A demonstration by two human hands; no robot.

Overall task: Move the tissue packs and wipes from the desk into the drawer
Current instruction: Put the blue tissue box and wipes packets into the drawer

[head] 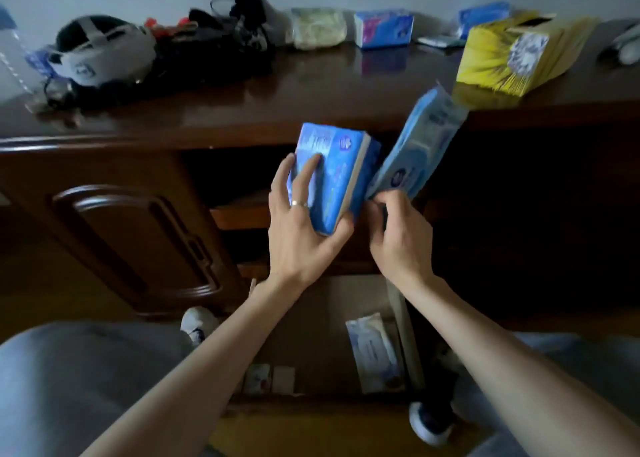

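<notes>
Two blue packs are in our hands, both held in the air in front of the desk (311, 85) edge and above the open drawer (311, 335), which lies straight below and toward us from the hands. Our left hand (304, 228) is clamped around the tissue pack (332, 176), thumb under its lower corner and fingers spread on its face, with its long axis nearly upright. Our right hand (398, 241) pinches the bottom end of the wipes pack (419, 151), whose long axis leans up and to the right. Both hands sit about equally near the drawer, so we judge the coming move is a plain lowering toward us. One white pack (375, 352) already lies along the drawer's right side; more packs remain on the desk, including a blue box (384, 28) and a yellow box (519, 54).
</notes>
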